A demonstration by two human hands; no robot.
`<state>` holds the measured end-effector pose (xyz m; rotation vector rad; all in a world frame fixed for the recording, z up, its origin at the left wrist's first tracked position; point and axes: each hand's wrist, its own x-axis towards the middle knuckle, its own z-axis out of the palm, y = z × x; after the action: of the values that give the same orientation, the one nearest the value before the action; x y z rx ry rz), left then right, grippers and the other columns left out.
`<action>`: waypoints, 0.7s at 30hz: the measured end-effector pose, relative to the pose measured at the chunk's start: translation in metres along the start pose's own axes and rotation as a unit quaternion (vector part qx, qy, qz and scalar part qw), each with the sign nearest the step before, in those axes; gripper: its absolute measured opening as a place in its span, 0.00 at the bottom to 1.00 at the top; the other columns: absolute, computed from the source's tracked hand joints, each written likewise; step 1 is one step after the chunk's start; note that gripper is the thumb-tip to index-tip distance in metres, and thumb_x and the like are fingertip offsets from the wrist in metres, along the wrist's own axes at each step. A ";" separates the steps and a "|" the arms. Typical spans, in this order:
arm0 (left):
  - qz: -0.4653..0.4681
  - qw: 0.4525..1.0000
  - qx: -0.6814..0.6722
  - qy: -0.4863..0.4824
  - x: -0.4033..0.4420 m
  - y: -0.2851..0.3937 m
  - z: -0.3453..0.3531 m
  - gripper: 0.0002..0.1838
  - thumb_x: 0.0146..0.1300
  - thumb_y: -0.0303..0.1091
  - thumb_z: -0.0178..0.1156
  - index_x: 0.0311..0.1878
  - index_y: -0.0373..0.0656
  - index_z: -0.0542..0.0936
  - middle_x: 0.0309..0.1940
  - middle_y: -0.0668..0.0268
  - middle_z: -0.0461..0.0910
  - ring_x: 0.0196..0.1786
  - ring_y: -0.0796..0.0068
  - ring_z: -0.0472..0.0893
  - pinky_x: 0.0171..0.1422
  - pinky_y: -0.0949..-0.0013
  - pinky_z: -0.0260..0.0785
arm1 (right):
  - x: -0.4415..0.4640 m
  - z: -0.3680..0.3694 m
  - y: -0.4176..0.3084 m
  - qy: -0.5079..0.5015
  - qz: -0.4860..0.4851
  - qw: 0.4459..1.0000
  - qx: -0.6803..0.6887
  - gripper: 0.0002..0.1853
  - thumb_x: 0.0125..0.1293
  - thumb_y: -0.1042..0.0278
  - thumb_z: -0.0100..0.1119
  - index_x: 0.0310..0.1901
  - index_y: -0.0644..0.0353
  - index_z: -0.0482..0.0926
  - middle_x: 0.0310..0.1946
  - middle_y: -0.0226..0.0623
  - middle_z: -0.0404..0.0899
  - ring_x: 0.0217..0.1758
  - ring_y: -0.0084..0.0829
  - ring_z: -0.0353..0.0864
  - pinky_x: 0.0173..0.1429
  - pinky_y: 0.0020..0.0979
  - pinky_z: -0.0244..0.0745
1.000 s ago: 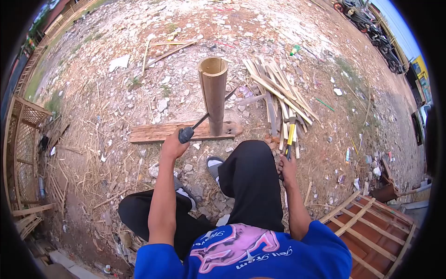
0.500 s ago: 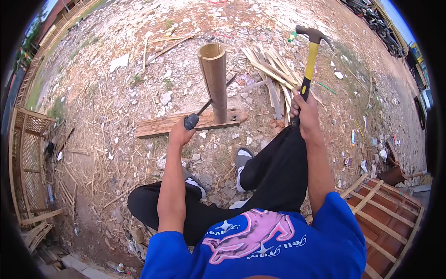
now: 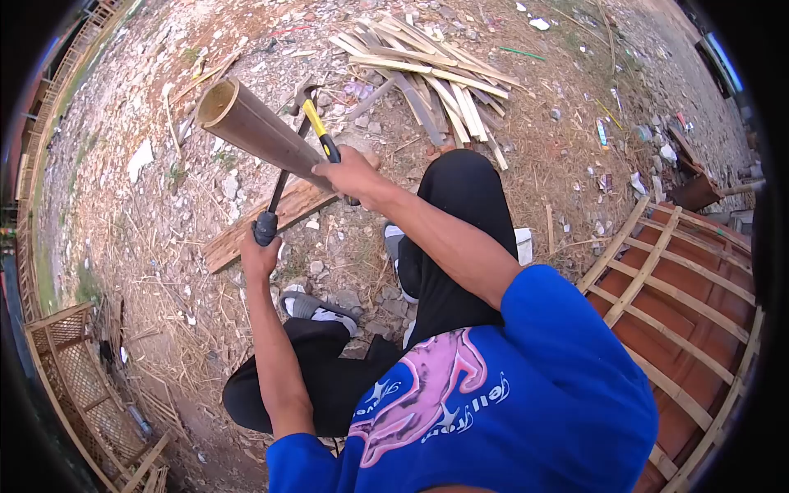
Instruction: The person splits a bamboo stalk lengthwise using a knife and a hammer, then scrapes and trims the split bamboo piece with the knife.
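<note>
My left hand (image 3: 260, 253) is closed around the black grip of a long dark-bladed knife (image 3: 279, 191). Its blade crosses the lower part of an upright bamboo tube (image 3: 263, 131) and shows again on the far side. Whether it is sunk in the bamboo or only behind it, I cannot tell. The tube's lower end is at a wooden plank (image 3: 226, 245), partly hidden by my right hand (image 3: 353, 174). That hand grips a claw hammer (image 3: 314, 117) with a yellow and black handle. The hammer's head is beyond the tube, close to the blade's far end.
A pile of split strips (image 3: 436, 70) lies on the rubble-strewn ground beyond my knee. Slatted wooden frames over a reddish-brown panel (image 3: 699, 329) are at the right. A lattice panel (image 3: 86, 378) stands at lower left. My sandalled feet (image 3: 320, 312) are near the plank.
My right hand has swung the hammer down and left, from raised at the right to beside the bamboo tube. The view has turned, so the tube now leans left in it.
</note>
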<state>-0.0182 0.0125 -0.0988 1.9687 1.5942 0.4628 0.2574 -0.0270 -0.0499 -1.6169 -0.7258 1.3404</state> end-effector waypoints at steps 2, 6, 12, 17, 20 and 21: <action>0.030 0.999 -0.006 0.044 -0.002 -0.007 0.010 0.29 0.48 0.37 0.69 0.55 0.36 0.77 0.38 0.49 0.84 0.40 0.51 0.84 0.50 0.57 0.74 | -0.007 0.013 -0.012 0.019 -0.024 0.999 0.028 0.25 0.58 0.62 0.65 0.52 0.69 0.72 0.43 0.49 0.80 0.49 0.39 0.82 0.53 0.38 0.74; 0.029 0.999 0.002 0.026 -0.002 -0.012 0.014 0.29 0.49 0.37 0.70 0.55 0.34 0.77 0.37 0.50 0.83 0.38 0.52 0.83 0.48 0.56 0.73 | -0.014 0.054 -0.028 0.096 -0.058 0.980 0.167 0.13 0.60 0.66 0.63 0.40 0.64 0.72 0.26 0.33 0.71 0.33 0.29 0.73 0.39 0.36 0.71; -0.018 1.000 -0.023 0.001 -0.001 -0.021 0.014 0.29 0.55 0.41 0.70 0.56 0.33 0.77 0.41 0.49 0.84 0.43 0.57 0.84 0.50 0.56 0.73 | -0.029 0.089 -0.051 0.105 -0.005 0.964 0.243 0.26 0.60 0.67 0.58 0.57 0.71 0.63 0.43 0.61 0.78 0.48 0.53 0.81 0.55 0.47 0.74; -0.003 1.000 0.010 -0.016 0.004 -0.025 0.012 0.30 0.58 0.44 0.68 0.58 0.34 0.76 0.42 0.49 0.84 0.44 0.56 0.84 0.50 0.55 0.73 | -0.038 0.115 -0.059 0.173 0.003 0.926 0.336 0.26 0.59 0.68 0.57 0.57 0.69 0.63 0.43 0.53 0.76 0.47 0.43 0.78 0.53 0.44 0.71; 0.002 1.000 0.002 -0.016 0.005 -0.025 0.006 0.30 0.58 0.44 0.68 0.58 0.34 0.76 0.42 0.49 0.84 0.44 0.57 0.84 0.50 0.56 0.73 | -0.041 0.127 -0.062 0.156 0.040 0.921 0.356 0.20 0.61 0.67 0.57 0.50 0.65 0.63 0.35 0.43 0.71 0.39 0.37 0.75 0.47 0.41 0.71; 0.005 1.000 0.002 -0.017 0.006 -0.024 0.004 0.29 0.58 0.45 0.68 0.57 0.34 0.76 0.42 0.50 0.85 0.44 0.57 0.84 0.50 0.56 0.73 | -0.049 0.125 -0.067 0.127 0.065 0.920 0.365 0.19 0.61 0.67 0.57 0.48 0.65 0.63 0.34 0.41 0.69 0.38 0.36 0.74 0.46 0.40 0.71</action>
<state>-0.0329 0.0209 -0.1175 1.9777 1.5647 0.4280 0.1313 -0.0072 0.0287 -1.1949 0.0615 1.2509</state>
